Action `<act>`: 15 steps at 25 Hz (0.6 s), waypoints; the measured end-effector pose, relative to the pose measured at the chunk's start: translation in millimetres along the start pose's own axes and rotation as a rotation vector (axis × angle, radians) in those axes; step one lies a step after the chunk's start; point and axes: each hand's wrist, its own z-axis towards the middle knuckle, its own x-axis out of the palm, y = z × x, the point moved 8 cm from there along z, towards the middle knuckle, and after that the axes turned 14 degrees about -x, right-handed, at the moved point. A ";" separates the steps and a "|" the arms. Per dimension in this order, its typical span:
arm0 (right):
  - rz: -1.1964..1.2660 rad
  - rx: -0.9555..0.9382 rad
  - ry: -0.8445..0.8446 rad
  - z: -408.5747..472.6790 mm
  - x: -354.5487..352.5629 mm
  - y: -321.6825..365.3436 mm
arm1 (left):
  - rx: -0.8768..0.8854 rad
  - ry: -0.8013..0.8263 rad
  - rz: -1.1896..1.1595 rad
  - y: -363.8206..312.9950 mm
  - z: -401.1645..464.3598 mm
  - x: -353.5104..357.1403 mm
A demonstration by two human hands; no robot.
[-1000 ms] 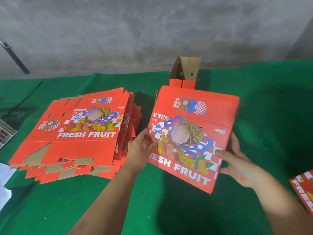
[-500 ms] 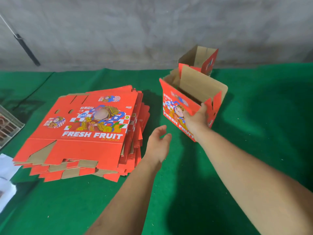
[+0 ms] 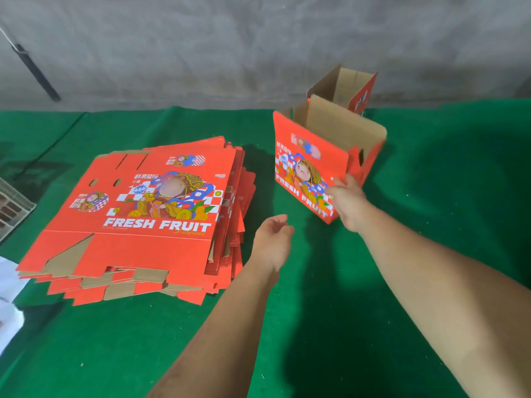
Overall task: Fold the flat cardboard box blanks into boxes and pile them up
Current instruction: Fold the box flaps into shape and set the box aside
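A stack of flat red "FRESH FRUIT" box blanks [image 3: 149,214] lies on the green cloth at the left. To its right stands a folded red box [image 3: 304,165], open at the top, brown inside. My right hand [image 3: 346,201] grips that box at its near right corner. Behind it, by the wall, stands another folded box [image 3: 343,86], also open. My left hand [image 3: 273,239] hovers above the cloth between the stack and the folded box, fingers loosely curled, holding nothing.
The green cloth [image 3: 330,311] covers the whole table up to a grey wall. A dark rod [image 3: 31,67] leans against the wall at the far left. A grey tray edge [image 3: 13,208] and white paper [image 3: 5,294] lie at the left border.
One second ago both hands held the box close to me. It now stands farther back on the cloth, held only by my right hand. My left hand has let go.
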 end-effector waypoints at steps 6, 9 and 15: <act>-0.336 -0.097 0.189 -18.9 52.7 1.6 | 0.144 0.007 0.014 -33.3 6.2 4.9; -0.115 -0.020 0.319 -62.6 113.3 -7.3 | 0.386 -0.285 0.078 -57.8 3.1 -58.4; 0.056 0.079 0.425 -114.3 183.7 -21.8 | -0.050 -0.515 1.047 1.1 22.9 -142.1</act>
